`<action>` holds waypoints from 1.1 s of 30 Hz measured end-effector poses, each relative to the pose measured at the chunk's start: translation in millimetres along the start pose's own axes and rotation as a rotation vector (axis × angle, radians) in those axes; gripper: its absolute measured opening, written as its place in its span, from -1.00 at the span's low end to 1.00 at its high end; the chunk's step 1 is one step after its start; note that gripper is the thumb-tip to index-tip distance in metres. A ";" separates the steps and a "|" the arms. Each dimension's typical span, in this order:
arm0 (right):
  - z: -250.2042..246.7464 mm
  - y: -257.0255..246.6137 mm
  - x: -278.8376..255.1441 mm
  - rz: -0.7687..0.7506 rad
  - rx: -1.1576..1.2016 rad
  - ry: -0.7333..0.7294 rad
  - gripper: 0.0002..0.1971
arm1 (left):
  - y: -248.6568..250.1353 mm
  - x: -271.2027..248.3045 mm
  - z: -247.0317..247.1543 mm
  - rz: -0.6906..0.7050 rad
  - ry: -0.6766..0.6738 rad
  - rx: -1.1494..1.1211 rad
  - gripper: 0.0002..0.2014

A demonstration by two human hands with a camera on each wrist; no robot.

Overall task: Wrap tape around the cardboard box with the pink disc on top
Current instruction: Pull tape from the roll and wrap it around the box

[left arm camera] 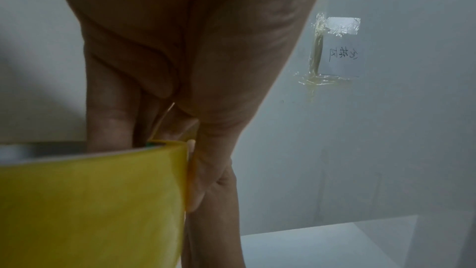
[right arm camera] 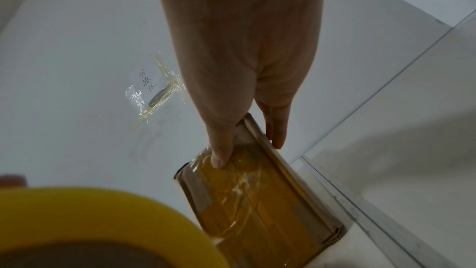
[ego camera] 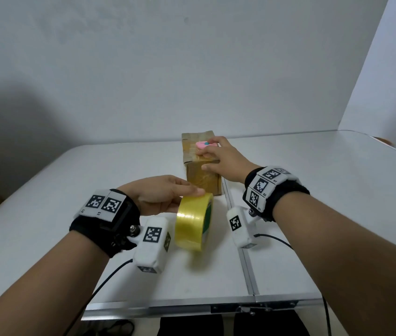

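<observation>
The white folding table (ego camera: 313,190) fills the lower half of the head view, with a metal seam running down its middle toward the lower right. In the centre of the frame, at the table's far edge, stands the cardboard box (ego camera: 203,177), upright and already glossy with yellowish tape bands over its front face and top. The pink disc (ego camera: 203,144) lies on the box's top, partly covered by fingers.

Just below and left of the box, the yellow tape roll (ego camera: 193,220) stands on edge, close to the box's lower front corner. A clear strip appears to run from the roll onto the box in the right wrist view, though the join is blurred.

The right hand (ego camera: 221,161) comes in from the right, fingers spread over the box's top edge and thumb pressed on the front face, steadying it. The left hand (ego camera: 160,194) pinches the roll, thumb on the outer face and fingers inside the core.

Judging by the layers already on the box, wrapping is well under way; what is left seems to be carrying the roll round again, then cutting and smoothing the end.
</observation>
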State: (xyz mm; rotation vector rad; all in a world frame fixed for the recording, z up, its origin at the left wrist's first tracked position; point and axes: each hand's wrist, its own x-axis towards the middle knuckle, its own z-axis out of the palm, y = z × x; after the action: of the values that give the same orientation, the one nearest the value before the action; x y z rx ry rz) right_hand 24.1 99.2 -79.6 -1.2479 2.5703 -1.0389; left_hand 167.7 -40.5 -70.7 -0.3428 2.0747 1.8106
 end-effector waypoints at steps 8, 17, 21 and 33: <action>3.1 2.5 -2.2 -0.008 -0.005 0.034 -0.55 | 0.7 -10.3 -44.4 0.085 0.340 -0.084 -0.68; 11.5 -4.0 -5.1 -0.053 -0.127 0.002 -0.37 | 6.1 24.2 -45.1 0.268 0.795 0.339 -0.69; 7.5 0.1 -4.4 -0.044 -0.144 -0.018 -0.24 | 8.9 36.9 -39.6 0.261 0.828 0.541 -0.67; 10.5 4.3 -4.0 -0.079 -0.195 0.045 -0.38 | 2.2 50.1 -44.3 0.282 0.869 0.594 -0.53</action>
State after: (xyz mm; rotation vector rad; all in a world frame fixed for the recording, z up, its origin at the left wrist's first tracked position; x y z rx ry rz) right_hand 27.8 98.4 -91.0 -1.3962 2.7330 -0.8544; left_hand 116.5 -81.1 -85.0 -0.7927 3.2607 1.1389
